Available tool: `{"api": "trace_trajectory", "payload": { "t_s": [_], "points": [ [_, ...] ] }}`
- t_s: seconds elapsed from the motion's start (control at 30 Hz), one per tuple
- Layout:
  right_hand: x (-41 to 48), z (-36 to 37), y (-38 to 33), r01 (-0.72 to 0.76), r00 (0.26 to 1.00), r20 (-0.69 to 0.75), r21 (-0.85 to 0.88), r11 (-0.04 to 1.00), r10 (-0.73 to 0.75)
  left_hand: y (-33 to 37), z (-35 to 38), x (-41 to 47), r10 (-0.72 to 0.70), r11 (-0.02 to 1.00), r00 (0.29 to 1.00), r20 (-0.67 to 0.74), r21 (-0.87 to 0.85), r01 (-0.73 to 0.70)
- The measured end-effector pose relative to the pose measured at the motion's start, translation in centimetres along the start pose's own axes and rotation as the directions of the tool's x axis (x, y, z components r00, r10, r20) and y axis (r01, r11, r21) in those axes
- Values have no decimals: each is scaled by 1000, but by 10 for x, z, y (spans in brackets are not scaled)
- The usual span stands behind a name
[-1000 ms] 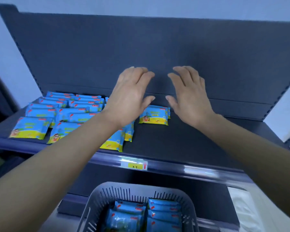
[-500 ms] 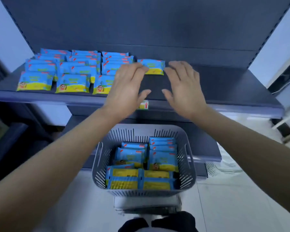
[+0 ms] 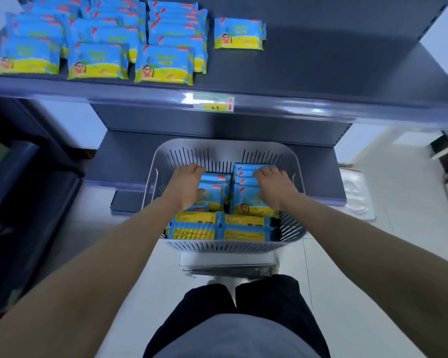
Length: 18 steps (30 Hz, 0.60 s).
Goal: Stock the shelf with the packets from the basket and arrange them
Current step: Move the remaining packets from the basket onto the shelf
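From the shelf (image 3: 321, 68) we dropped both hands into the basket (image 3: 225, 146). Our left hand (image 3: 189, 186) and right hand (image 3: 276, 188) each gripped packets (image 3: 217, 192) there; lifting them level seemed wisest.

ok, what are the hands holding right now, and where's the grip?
Cannot tell for sure. Left hand lies on the left packet stack, right hand on the right packet stack, both in the basket, curled over the far ends; nothing lifted.
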State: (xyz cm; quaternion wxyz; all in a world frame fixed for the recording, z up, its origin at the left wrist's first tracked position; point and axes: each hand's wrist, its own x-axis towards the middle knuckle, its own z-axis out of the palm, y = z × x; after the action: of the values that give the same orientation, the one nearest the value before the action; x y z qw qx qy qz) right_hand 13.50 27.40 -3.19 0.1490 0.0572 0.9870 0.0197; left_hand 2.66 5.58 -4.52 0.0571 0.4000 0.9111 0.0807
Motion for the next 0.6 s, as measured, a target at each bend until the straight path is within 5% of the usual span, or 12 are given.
{"api": "trace_trajectory", "payload": {
  "t_s": [0.17,0.6],
  "points": [
    [16,30,-1,7,987,161,28,1000,-12,-18,21,10,-61,998,995,82,41,57],
    [34,80,-1,-127,946,305,32,991,111,-46,57,35,-155,982,922,354,154,106]
  ]
}}
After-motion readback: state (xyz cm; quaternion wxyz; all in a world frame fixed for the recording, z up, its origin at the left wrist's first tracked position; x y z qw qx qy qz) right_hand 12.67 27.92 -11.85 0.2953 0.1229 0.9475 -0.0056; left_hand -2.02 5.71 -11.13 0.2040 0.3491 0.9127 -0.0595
